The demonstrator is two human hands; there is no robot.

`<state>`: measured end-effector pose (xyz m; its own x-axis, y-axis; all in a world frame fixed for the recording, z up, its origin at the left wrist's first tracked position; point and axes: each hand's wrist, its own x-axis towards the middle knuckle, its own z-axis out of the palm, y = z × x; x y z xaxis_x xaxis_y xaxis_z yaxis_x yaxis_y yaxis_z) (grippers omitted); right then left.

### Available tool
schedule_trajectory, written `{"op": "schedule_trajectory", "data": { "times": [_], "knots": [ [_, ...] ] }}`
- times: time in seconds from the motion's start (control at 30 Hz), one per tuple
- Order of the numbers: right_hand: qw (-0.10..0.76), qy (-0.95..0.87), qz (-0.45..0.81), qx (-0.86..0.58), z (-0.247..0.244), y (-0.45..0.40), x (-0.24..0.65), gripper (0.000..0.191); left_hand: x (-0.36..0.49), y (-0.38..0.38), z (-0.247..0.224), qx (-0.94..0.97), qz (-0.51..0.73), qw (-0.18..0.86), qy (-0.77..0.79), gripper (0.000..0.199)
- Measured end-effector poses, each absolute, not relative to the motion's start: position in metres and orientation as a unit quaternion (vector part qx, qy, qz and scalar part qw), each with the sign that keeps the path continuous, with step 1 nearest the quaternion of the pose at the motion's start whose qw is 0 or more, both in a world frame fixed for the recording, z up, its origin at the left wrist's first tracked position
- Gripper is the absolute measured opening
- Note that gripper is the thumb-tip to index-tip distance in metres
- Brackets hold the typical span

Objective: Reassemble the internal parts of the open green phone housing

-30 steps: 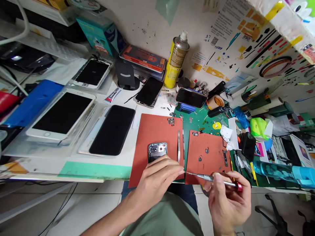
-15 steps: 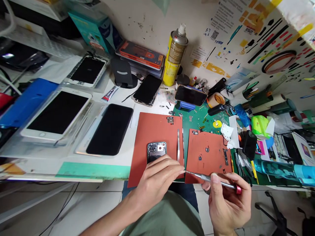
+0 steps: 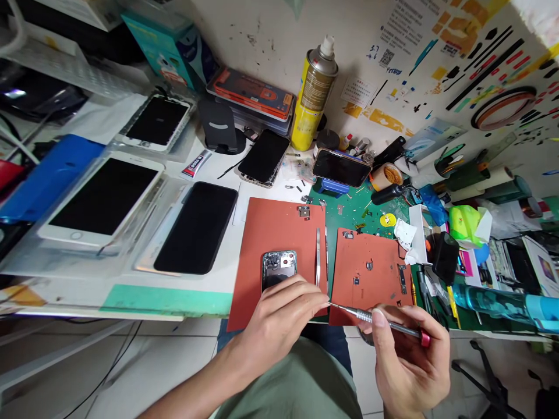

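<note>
Between the thumb and fingers of my right hand (image 3: 404,361) is a slim precision screwdriver (image 3: 386,324) with a silver knurled shaft and a red end cap. Its thin tip points left and meets the fingertips of my left hand (image 3: 279,317). Those fingers are pressed together in a pinch; what lies between them is hidden. Behind the left hand, an opened phone body (image 3: 278,269) with its inside showing lies on the left red mat (image 3: 262,224), its lower part covered by the hand. Tweezers (image 3: 318,256) lie at that mat's right edge.
Small phone parts lie on the right red mat (image 3: 378,250). A black-screened phone (image 3: 196,227) and a white phone screen (image 3: 107,198) are on the left. Behind stand a yellow spray can (image 3: 313,93) and a propped phone (image 3: 341,167). A blue bottle (image 3: 498,302) lies at right.
The view has shifted slightly. Both hands stay nearly in place, with the screwdriver tip still at the left fingertips; the right hand's fingers have shifted slightly on the handle.
</note>
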<state>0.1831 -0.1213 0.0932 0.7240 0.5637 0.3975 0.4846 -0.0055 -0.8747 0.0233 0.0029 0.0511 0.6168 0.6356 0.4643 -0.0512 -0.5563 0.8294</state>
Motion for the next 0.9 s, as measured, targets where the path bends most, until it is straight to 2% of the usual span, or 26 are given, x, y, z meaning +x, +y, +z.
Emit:
{"op": "schedule_trajectory", "data": {
  "times": [0.57, 0.8, 0.9],
  "knots": [
    [0.59, -0.415, 0.06, -0.69, 0.096, -0.123, 0.191, 0.046, 0.02, 0.0, 0.044, 0.793, 0.371, 0.451, 0.173, 0.029],
    [0.608, -0.359, 0.125, -0.697, 0.099, -0.12, 0.19, 0.037, 0.023, 0.0, 0.037, 0.768, 0.383, 0.485, 0.172, 0.032],
    [0.627, -0.309, 0.169, -0.695, 0.099, -0.118, 0.189, 0.032, 0.027, 0.0, 0.037, 0.715, 0.418, 0.527, 0.189, 0.026]
  ]
}}
